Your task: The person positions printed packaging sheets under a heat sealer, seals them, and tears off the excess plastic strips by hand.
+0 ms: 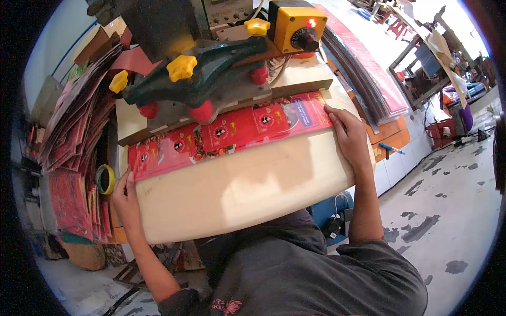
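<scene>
A long red printed packaging sheet (219, 134), with repeated round logos and food pictures, lies flat across the cream-coloured work surface (232, 195). Its far edge runs along the press above it. My left hand (125, 197) grips the sheet's left end at the near corner, fingers closed at the edge. At the opposite end, my right hand (348, 134) pinches the right edge, thumb on top, with the other fingers partly hidden. Just beyond the sheet stands a dark green press frame (211, 79) with yellow knobs and red rounded feet.
Stacks of red printed sheets (79, 116) lean at the left, beside a roll of yellow tape (105, 179). A yellow control box (300, 31) with a lit red lamp sits behind the press. More flat sheets (363, 63) and a blue pen (391, 149) lie at the right.
</scene>
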`<state>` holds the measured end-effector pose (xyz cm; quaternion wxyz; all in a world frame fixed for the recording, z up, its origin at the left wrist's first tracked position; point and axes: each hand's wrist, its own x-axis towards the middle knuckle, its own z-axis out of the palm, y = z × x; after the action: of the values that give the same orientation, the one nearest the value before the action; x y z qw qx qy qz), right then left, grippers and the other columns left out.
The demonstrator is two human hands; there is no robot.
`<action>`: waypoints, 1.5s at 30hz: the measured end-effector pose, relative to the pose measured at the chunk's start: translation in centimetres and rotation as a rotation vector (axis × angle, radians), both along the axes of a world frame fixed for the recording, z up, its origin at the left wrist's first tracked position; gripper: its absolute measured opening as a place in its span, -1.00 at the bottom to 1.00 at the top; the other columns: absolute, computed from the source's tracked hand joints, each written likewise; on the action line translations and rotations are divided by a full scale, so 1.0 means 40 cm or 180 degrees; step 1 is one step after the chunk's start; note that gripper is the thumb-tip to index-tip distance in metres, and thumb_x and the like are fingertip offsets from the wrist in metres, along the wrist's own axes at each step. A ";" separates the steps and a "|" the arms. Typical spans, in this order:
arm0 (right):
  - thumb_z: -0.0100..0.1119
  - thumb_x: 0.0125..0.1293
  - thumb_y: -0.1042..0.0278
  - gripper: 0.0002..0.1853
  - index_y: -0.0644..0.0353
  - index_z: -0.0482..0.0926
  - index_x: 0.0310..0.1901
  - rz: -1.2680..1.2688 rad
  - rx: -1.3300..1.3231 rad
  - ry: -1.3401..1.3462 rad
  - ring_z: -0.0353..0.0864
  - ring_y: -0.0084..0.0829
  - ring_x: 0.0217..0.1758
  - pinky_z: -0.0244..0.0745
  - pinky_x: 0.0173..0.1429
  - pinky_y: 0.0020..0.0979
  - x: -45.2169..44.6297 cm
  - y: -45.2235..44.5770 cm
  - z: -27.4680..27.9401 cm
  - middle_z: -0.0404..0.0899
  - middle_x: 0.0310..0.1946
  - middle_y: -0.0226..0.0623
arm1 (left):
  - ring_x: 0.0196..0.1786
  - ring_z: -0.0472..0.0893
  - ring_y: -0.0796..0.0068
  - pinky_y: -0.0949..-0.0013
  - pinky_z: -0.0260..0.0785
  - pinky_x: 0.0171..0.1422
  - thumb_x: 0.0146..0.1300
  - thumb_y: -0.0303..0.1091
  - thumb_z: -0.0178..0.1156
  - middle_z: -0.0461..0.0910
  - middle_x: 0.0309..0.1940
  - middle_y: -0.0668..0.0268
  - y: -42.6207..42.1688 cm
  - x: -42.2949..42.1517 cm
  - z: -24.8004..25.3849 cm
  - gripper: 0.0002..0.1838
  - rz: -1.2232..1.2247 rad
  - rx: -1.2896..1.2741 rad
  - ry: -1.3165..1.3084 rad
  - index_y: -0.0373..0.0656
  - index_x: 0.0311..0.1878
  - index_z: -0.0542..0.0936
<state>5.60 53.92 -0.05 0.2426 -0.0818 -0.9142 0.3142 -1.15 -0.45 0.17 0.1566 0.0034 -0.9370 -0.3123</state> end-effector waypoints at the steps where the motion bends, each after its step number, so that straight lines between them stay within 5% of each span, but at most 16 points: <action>1: 0.16 0.47 0.40 -0.72 0.18 0.71 0.13 -0.0009 -0.0004 0.0015 0.71 -0.04 -0.03 0.55 0.11 -0.18 -0.002 0.000 -0.003 0.72 -0.11 0.00 | 0.05 0.67 0.21 0.27 0.45 0.19 0.58 -0.18 0.14 0.71 -0.01 0.03 -0.001 0.000 -0.001 -0.59 -0.0009 -0.0004 0.0015 -0.33 0.22 0.66; 19: 0.20 0.45 0.41 -0.72 0.17 0.72 0.13 -0.0056 0.0014 -0.0028 0.68 -0.08 -0.15 0.52 -0.01 -0.18 0.003 -0.013 0.018 0.67 -0.22 -0.03 | -0.06 0.66 0.26 0.29 0.44 0.13 0.57 -0.23 0.14 0.69 -0.13 0.04 0.005 -0.004 0.000 -0.61 -0.0084 -0.0169 0.0172 -0.35 0.22 0.66; 31: 0.19 0.45 0.40 -0.71 0.16 0.71 0.14 -0.0115 0.0075 -0.0087 0.66 -0.09 -0.14 0.50 0.00 -0.18 0.001 -0.019 0.023 0.66 -0.23 -0.04 | 0.00 0.68 0.26 0.26 0.45 0.18 0.57 -0.26 0.13 0.72 -0.08 0.02 0.016 -0.002 0.008 -0.61 -0.0064 -0.0189 0.0051 -0.38 0.23 0.64; 33: 0.19 0.45 0.40 -0.71 0.16 0.71 0.14 -0.0083 0.0058 -0.0036 0.66 -0.09 -0.14 0.50 0.00 -0.18 0.000 -0.017 0.020 0.66 -0.22 -0.03 | 0.22 0.65 0.20 0.25 0.38 0.40 0.59 -0.23 0.11 0.71 0.14 0.01 0.023 0.001 0.022 -0.59 -0.0013 -0.0054 -0.0211 -0.41 0.22 0.63; 45: 0.19 0.42 0.49 -0.71 0.19 0.71 0.12 -0.0024 0.0056 0.0011 0.68 -0.10 -0.14 0.53 0.01 -0.21 0.003 -0.009 0.014 0.67 -0.23 -0.03 | 0.13 0.67 0.27 0.27 0.42 0.31 0.59 -0.17 0.12 0.72 0.11 -0.02 0.037 0.007 0.022 -0.55 0.0063 0.0080 -0.0120 -0.39 0.25 0.63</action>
<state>5.71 53.55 0.53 0.2460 -0.0826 -0.9162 0.3054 -0.85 1.01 1.04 0.1420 0.0206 -0.9357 -0.3224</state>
